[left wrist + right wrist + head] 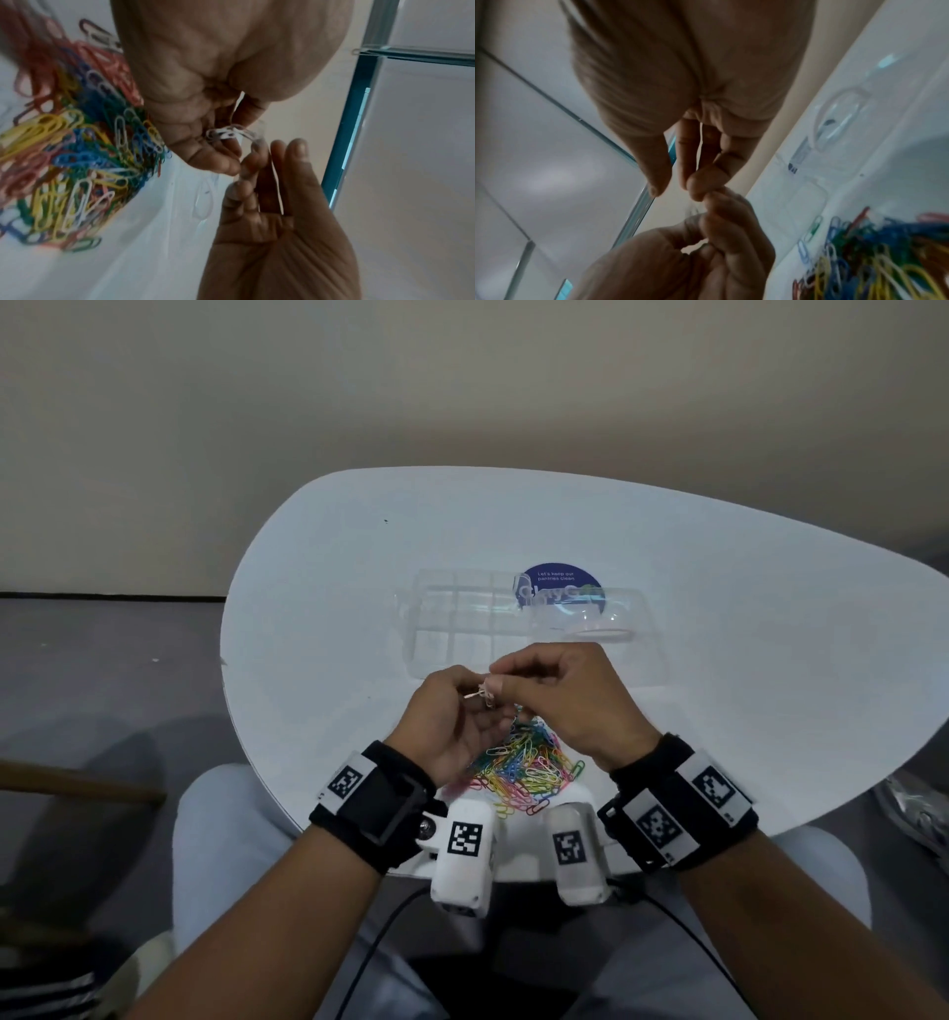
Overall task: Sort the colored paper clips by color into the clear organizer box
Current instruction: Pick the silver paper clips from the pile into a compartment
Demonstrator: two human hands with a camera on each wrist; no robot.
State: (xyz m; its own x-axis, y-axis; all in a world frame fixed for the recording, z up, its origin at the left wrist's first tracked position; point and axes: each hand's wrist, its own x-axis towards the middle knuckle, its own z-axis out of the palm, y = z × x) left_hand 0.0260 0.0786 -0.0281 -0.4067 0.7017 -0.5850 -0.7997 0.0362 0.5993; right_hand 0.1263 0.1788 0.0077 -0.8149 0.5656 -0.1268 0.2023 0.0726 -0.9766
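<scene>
A heap of mixed-colour paper clips [524,765] lies on the white table [334,588] near its front edge, also seen in the left wrist view [72,154]. Just above the heap my two hands meet fingertip to fingertip. My left hand [475,695] pinches a small tangle of white clips [231,132], and my right hand [497,681] pinches the same tangle from the other side. Beyond the hands the clear organizer box [452,618] stands with its lid [601,618] folded open to the right. No clips show in its compartments.
A round blue sticker [560,588] shows through the box's far right corner. One white clip [205,199] lies alone on the table beside the heap. The table's curved edge drops to grey floor on the left, and my knees sit under its front.
</scene>
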